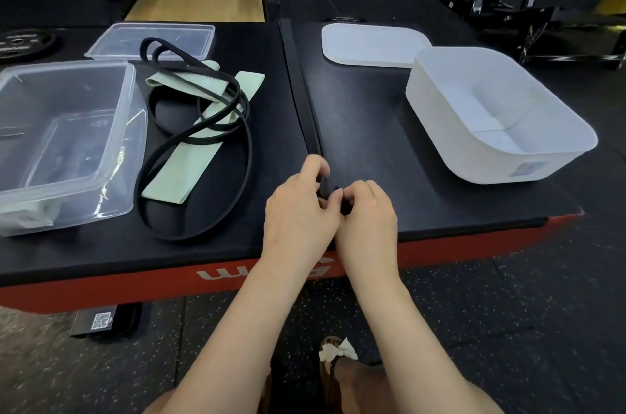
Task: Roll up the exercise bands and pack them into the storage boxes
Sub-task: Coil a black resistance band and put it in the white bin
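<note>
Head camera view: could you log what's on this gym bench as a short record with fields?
surface: black padded bench
left hand: pinching a black band, near edge
right hand: pinching the same band
left side: clear plastic box, its lid, loose black loop band over a pale green band
right side: white storage box, white lid

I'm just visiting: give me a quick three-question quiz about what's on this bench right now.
1. True or false: the white box holds a rolled band.
2. The loose black band lies on which: A) green band, B) white lid, C) floor?
3. Which box stands at the bench's left end?

Key:
1. False; nothing shows inside it.
2. A.
3. The clear box. Both hands, left and right, pinch a black strip near the middle.
</note>
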Action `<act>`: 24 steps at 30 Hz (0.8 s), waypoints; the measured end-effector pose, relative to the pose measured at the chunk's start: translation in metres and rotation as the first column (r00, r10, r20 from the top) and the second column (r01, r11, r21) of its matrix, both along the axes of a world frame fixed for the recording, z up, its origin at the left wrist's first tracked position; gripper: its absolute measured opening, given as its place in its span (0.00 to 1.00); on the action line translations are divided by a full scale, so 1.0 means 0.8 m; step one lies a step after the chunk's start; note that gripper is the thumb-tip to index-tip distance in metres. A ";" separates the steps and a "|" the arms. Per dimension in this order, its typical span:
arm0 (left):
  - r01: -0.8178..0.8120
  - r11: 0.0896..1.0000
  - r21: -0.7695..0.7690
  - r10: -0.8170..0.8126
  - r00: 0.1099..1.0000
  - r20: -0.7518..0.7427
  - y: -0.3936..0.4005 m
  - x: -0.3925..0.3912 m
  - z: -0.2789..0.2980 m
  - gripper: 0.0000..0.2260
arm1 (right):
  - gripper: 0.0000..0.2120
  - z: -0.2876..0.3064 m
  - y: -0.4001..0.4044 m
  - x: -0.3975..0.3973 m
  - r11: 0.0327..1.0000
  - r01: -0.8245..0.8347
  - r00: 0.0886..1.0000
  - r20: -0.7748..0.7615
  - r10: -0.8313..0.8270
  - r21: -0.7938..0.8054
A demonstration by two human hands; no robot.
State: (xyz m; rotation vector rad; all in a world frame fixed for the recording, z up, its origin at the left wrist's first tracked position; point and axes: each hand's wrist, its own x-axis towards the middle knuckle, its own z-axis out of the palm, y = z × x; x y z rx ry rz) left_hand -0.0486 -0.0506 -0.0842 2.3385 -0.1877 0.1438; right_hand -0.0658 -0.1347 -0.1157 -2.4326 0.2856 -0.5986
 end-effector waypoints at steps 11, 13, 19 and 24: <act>-0.050 0.986 -0.158 0.020 0.983 -0.184 0.018 0.027 -0.002 0.14 | 0.05 0.012 -0.014 0.009 0.981 -0.180 0.983 -0.015 0.182 0.071; -0.062 0.985 -0.160 0.031 0.981 -0.192 0.020 0.035 -0.003 0.12 | 0.07 0.016 -0.020 0.014 0.973 -0.230 0.972 -0.033 0.231 0.037; -0.048 0.984 -0.171 0.015 0.982 -0.189 0.025 0.042 -0.005 0.07 | 0.10 0.024 -0.037 0.023 0.934 -0.355 0.928 -0.099 0.358 0.044; 0.008 0.980 -0.198 -0.054 0.972 -0.229 0.039 0.049 -0.006 0.09 | 0.10 0.026 -0.045 0.027 0.873 -0.471 0.863 -0.137 0.486 0.128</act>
